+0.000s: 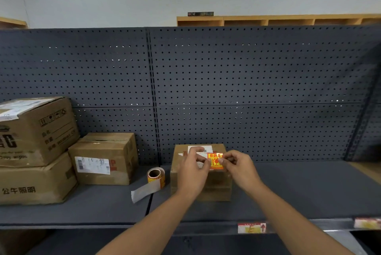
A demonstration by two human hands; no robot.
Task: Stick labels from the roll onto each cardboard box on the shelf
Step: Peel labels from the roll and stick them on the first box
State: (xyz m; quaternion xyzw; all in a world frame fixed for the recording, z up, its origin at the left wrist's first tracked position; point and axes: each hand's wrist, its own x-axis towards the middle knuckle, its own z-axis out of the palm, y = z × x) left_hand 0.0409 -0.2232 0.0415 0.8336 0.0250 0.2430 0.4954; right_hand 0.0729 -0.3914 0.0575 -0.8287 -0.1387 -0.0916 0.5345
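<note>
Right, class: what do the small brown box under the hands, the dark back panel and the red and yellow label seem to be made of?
Small brown box: likely corrugated cardboard, matt, with scuffed brown faces.
Dark grey back panel: probably painted sheet metal, matt, punched with regular rows of holes.
Red and yellow label, pinched by left hand and right hand: seemingly glossy printed sticker paper or film; it catches the light.

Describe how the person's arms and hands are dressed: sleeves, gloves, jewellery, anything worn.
Both forearms are bare up to the frame's bottom edge; no sleeve shows. The left hand and the right hand wear no gloves. No watch, bracelet or ring is visible on wrists or fingers, and no markings show.
</note>
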